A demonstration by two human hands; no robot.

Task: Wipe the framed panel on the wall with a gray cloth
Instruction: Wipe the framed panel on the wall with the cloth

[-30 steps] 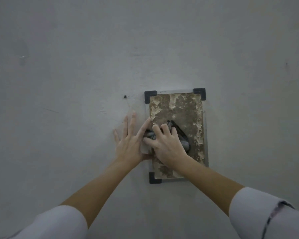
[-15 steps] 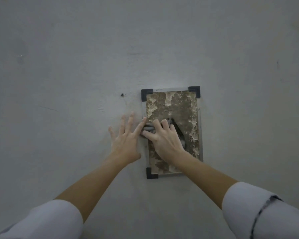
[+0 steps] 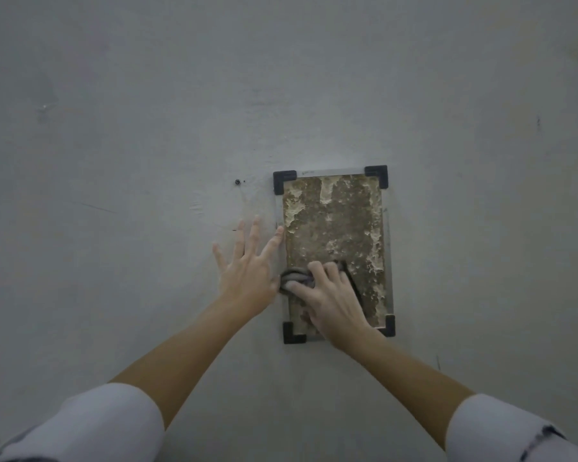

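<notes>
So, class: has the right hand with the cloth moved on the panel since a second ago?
Yes. The right hand, gripping the gray cloth, has slid down the framed panel, nearer the black bottom-left corner bracket.

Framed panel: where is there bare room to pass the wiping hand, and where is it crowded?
Free: the upper panel, from the top corner brackets down to the right hand, and the wall right of it. Crowded: the lower left edge, gray cloth bunched against the left hand.

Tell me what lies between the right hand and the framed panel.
The bunched gray cloth, gripped by the right hand against the framed panel, in the head view.
</notes>
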